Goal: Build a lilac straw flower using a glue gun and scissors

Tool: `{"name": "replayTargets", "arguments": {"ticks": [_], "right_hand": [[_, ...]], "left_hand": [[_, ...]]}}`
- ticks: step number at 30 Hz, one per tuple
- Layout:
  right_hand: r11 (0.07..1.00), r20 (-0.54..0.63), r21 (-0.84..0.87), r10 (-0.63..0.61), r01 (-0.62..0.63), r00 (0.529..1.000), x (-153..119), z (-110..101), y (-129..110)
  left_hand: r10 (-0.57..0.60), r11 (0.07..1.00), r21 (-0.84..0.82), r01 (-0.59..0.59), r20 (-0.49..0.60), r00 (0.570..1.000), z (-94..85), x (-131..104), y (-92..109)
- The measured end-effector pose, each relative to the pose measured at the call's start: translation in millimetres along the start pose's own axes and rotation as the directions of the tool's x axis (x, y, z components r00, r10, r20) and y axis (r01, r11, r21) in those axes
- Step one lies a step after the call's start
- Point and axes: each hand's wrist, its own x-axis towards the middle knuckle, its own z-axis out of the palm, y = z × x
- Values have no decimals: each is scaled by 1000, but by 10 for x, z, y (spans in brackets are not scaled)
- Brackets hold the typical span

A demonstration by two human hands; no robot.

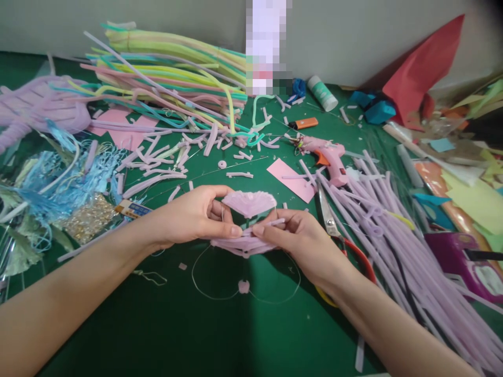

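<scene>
Both hands meet over a pale purple craft piece (245, 245), built of fuzzy strips. My left hand (204, 217) pinches its left side between thumb and fingers. Opposite it, my right hand (293, 230) is closed on the right side, with a short purple stem (275, 223) at its fingertips. A pleated purple fan shape (249, 203) stands just above the thumbs, joined by thin threads at its sides. Below hangs a loop of clear thread (194, 280) with a small purple piece (244, 286) at its bottom. The fingertips behind the piece are partly hidden.
A pink glue gun (334, 159) and red-handled scissors (330, 225) lie to the right, beside long purple stems (387, 230). Cut bits (157, 167) and colourful stem bundles (168, 57) are behind. Blue tassels (78, 178) and beads (90, 217) lie left.
</scene>
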Motion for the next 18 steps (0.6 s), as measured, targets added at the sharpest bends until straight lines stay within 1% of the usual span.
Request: {"name": "replayTargets", "arguments": {"ticks": [2,5,8,10,12,13,15,17,18], "right_hand": [[1000,21,9,22,-22,1000,7,-12,-9],[999,67,-4,41,-41,997,14,-28,-19],[998,97,-38,58,-55,994,7,-38,-34],[993,85,-78,95,-88,992,-14,-50,-61],[989,42,-115,94,-89,995,-47,-76,-107],[989,15,-133,69,-66,998,-66,-96,-135],[983,-36,-181,-22,15,999,-103,-150,-195],[959,-89,-268,-124,96,988,-137,-213,-251],[935,-120,-335,-167,118,979,-154,-245,-277]], "left_hand": [[-18,999,44,19,-25,1000,-15,-8,9],[27,997,72,-26,-3,1000,-22,-10,16],[87,996,1,-87,-11,996,-4,-1,9],[78,995,-66,-80,-28,997,15,6,1],[63,991,-119,-68,-46,997,31,9,-3],[55,988,-139,-62,-55,997,35,9,-5],[47,982,-180,-56,-58,997,36,6,-12],[38,975,-217,-48,-49,998,26,-1,-26],[36,972,-232,-45,-42,998,18,-6,-34]]}}
